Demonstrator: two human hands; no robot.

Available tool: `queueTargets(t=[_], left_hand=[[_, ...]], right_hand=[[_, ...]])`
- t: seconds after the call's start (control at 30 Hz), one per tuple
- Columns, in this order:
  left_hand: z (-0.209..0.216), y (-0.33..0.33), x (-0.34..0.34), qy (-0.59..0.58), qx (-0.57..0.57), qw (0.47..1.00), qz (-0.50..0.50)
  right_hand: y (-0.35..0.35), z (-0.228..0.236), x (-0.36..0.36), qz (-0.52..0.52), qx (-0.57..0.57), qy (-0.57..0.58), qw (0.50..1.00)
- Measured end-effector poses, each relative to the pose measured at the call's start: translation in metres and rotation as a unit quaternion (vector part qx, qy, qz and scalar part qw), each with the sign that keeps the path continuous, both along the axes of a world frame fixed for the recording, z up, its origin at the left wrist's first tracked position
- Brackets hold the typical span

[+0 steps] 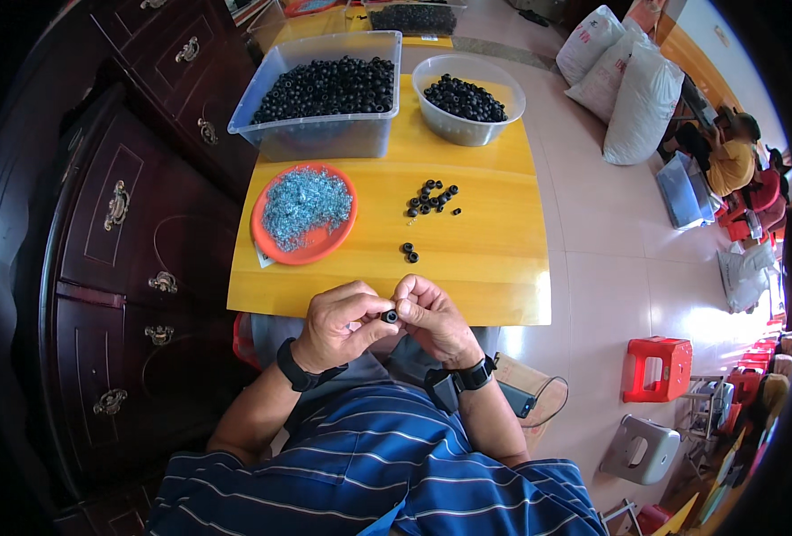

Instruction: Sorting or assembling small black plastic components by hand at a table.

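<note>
Just over the table's near edge, my left hand (342,323) pinches a small black ring-shaped part (390,316) between thumb and fingers. Close against it, the fingertips of my right hand (433,322) are pressed together at the part's upper side; whatever they hold is too small to make out. Two or three similar black parts (409,253) lie on the yellow table (485,295) beyond my hands, with a looser cluster (432,197) farther off. To the left, a round orange plate (326,243) carries a heap of small, shiny bluish clear pieces (307,204).
A rectangular clear bin (325,138) and a round clear tub (469,132), both with black parts, stand at the table's far side. Dark wooden cabinets (101,268) line the left. White sacks (641,103), a red stool (657,369), a grey stool (639,448) and seated people are on the right.
</note>
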State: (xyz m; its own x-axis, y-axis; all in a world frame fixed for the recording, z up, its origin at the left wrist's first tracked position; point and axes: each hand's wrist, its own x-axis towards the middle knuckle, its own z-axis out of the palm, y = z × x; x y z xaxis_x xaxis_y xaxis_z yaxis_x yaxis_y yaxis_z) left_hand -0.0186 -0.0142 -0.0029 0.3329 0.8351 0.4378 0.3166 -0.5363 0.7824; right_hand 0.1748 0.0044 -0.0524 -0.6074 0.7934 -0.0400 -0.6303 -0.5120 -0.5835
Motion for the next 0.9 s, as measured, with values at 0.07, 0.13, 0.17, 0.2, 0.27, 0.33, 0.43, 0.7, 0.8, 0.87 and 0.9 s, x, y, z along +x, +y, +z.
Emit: queueTargets(t=[0.07,0.13,0.17,0.2,0.27,0.33,0.43,0.7,0.8,0.87,0.9], left_hand=[[-0.001,0.0,-0.002,0.006,0.02,1.0,0.007],[0.0,-0.001,-0.002,0.005,0.023,1.0,0.008],[0.0,-0.001,-0.002,0.003,0.028,1.0,0.01],[0.0,-0.001,-0.003,0.003,0.027,1.0,0.009],[-0.001,0.0,-0.004,-0.002,0.013,1.0,0.007],[0.002,0.0,-0.005,0.0,0.019,1.0,0.0],[0.003,0.0,-0.005,0.004,0.024,1.0,-0.007],[0.009,0.006,-0.01,0.058,0.06,0.996,-0.015],[0.009,0.008,-0.013,0.063,0.047,0.997,-0.016],[0.008,0.008,-0.013,0.064,0.047,0.997,-0.018],[0.008,0.009,-0.014,0.064,0.047,0.997,-0.017]], right_hand=[[-0.001,0.0,-0.002,-0.001,0.004,0.001,1.0],[-0.002,0.001,-0.003,-0.003,0.008,0.001,1.0],[-0.002,0.001,-0.003,0.003,0.005,0.005,1.0],[-0.002,0.002,-0.003,0.009,0.002,0.009,1.0],[-0.002,0.005,-0.004,0.009,-0.001,0.01,1.0],[-0.002,0.005,-0.004,0.009,-0.003,0.011,1.0],[-0.002,0.004,-0.005,0.014,-0.002,0.011,1.0],[0.003,0.002,-0.005,-0.007,0.015,-0.037,0.999],[0.005,0.004,-0.005,-0.007,0.027,-0.054,0.998],[0.006,0.003,-0.005,-0.007,0.027,-0.055,0.998],[0.006,0.002,-0.006,-0.004,0.027,-0.056,0.998]])
